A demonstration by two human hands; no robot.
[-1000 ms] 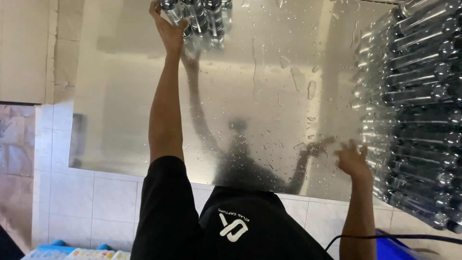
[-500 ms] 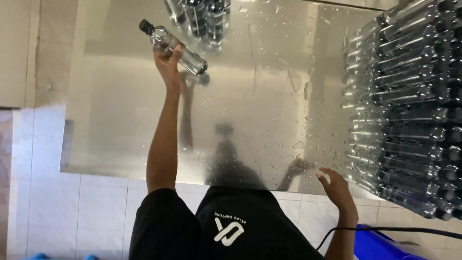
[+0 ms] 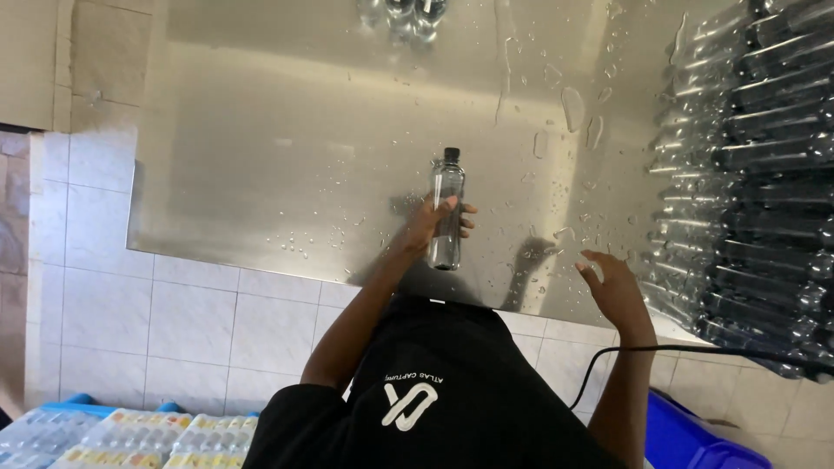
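Observation:
My left hand (image 3: 432,227) grips a clear plastic bottle (image 3: 447,195) with a black cap, holding it above the wet steel table (image 3: 278,148) near the front edge, cap pointing away from me. My right hand (image 3: 612,282) hovers open over the table's front edge, fingers spread, holding nothing. It is close to a large stack of the same bottles (image 3: 747,174), lying on their sides at the right.
A small cluster of bottles (image 3: 400,13) stands at the table's far edge. Water drops cover the steel. Below are white tiles, shrink-wrapped bottle packs (image 3: 113,434) at lower left, a blue crate (image 3: 686,434) at lower right and a black cable (image 3: 695,352).
My left hand took one bottle from the far cluster and drew it back toward my body. My right hand stayed by the front edge, shifting slightly.

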